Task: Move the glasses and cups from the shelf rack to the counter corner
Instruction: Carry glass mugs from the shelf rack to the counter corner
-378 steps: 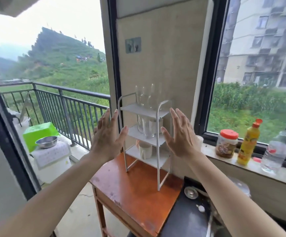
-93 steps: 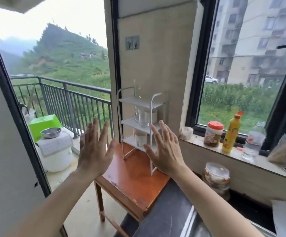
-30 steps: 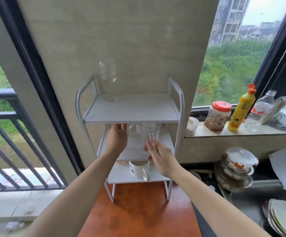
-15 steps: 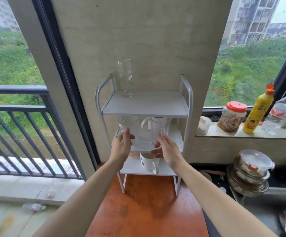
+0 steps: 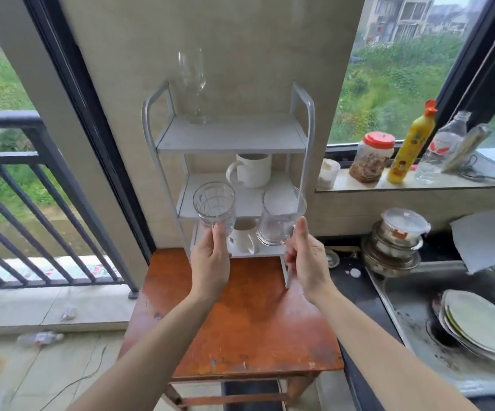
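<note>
A white three-tier shelf rack [image 5: 307, 114] stands on a wooden table [image 5: 240, 315] against the wall. My left hand [image 5: 210, 259] grips a patterned clear tumbler [image 5: 214, 204] by its base, in front of the rack. My right hand [image 5: 305, 259] holds a clear glass mug [image 5: 282, 216] beside it. Both glasses are off the shelves, tilted toward me. A tall wine glass [image 5: 192, 84] stands on the top shelf. A white mug [image 5: 250, 170] sits on the middle shelf. Another white mug [image 5: 244, 240] on the bottom shelf is partly hidden by the glasses.
The windowsill on the right carries a small white cup [image 5: 327, 173], a red-lidded jar [image 5: 372, 157], a yellow bottle [image 5: 407, 143] and a clear bottle [image 5: 440, 149]. Stacked lidded bowls [image 5: 397, 241] stand on the dark counter; plates [image 5: 477, 324] lie in the sink. Balcony railing [image 5: 33, 203] at left.
Both hands have pulled the two glasses out from the middle shelf and toward me, lower than before. The white mug behind them is now uncovered.
</note>
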